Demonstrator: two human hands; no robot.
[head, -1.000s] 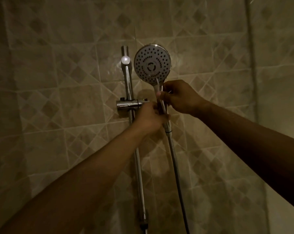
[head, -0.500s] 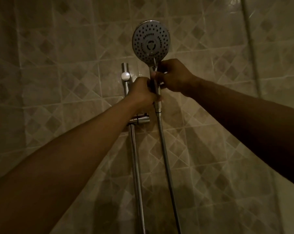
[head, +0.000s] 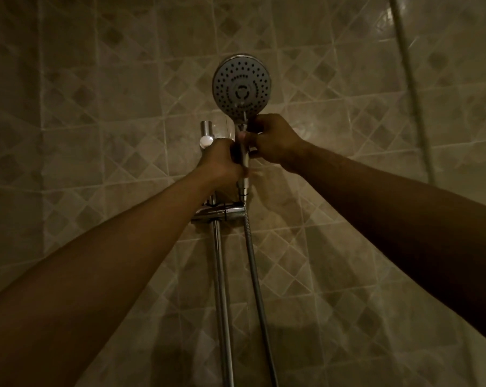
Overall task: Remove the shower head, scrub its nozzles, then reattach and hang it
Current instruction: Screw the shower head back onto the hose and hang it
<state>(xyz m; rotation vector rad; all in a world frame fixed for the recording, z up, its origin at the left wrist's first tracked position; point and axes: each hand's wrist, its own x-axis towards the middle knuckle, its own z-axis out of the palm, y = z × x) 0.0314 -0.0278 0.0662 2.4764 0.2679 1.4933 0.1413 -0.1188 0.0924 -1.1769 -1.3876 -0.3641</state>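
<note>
Shower head, one, in two hands: left, right.

There is one view only, from a wide-angle camera worn on the person's head. It faces the tiled wall head-on and tilts upward, so the slide rail runs up the middle of the frame from the bottom edge. Both forearms stretch away from the lens and converge just right of the rail's top end, a full arm's reach from the camera. The shower head sits above and right of the rail's top. Right of the rail, a wall corner curves with the lens. Lighting is dim.
</note>
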